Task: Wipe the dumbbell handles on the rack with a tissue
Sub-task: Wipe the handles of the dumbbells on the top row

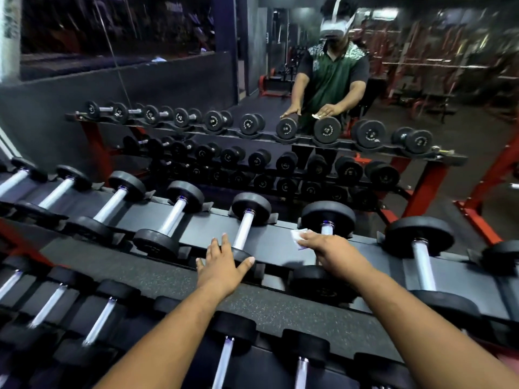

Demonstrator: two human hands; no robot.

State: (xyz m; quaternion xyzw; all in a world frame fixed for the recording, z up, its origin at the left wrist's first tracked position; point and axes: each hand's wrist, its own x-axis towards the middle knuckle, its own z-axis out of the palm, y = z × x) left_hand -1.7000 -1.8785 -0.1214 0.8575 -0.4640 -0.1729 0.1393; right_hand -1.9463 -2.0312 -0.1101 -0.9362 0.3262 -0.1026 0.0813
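Two hands on the top shelf of the rack, tissue on a dumbbell handle.
Dumbbells lie side by side, long axes running from the shelf's near edge to its far edge. Right hand reaches forward, fingers curled over the tissue on the handle of one dumbbell, just by its far head. Left hand, fingers spread and straight, rests palm-down on the near head of the next dumbbell to the left. A mirror behind reflects the rack.
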